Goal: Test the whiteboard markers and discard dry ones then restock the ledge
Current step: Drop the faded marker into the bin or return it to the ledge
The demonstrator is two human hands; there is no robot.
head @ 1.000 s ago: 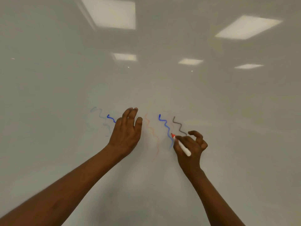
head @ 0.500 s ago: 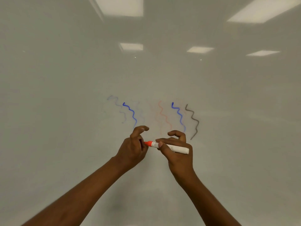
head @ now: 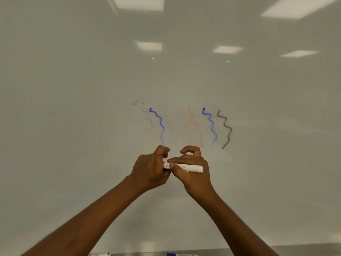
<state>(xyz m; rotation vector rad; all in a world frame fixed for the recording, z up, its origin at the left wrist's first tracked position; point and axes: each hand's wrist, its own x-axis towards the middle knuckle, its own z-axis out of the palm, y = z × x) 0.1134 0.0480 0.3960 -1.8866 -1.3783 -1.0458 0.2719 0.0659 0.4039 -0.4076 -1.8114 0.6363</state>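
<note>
A white-bodied marker [head: 186, 168] with a red tip end lies level between both hands, in front of the whiteboard [head: 73, 126]. My right hand [head: 191, 169] grips its barrel. My left hand [head: 150, 169] is curled around the red end, which is now almost hidden; whether a cap is in that hand I cannot see. Above the hands the board carries several wavy test lines: a strong blue one [head: 157, 124], a faint red one [head: 194, 124], another blue one [head: 210, 124] and a dark brown one [head: 226, 129].
The metal ledge [head: 304, 249] runs along the bottom edge. On it the ends of other markers [head: 181, 254] show, one with a blue part. Ceiling lights reflect in the upper board.
My right hand took the marker off the board and turned it level. My left hand left the board and closed over the marker's red end. The view tilted down.
</note>
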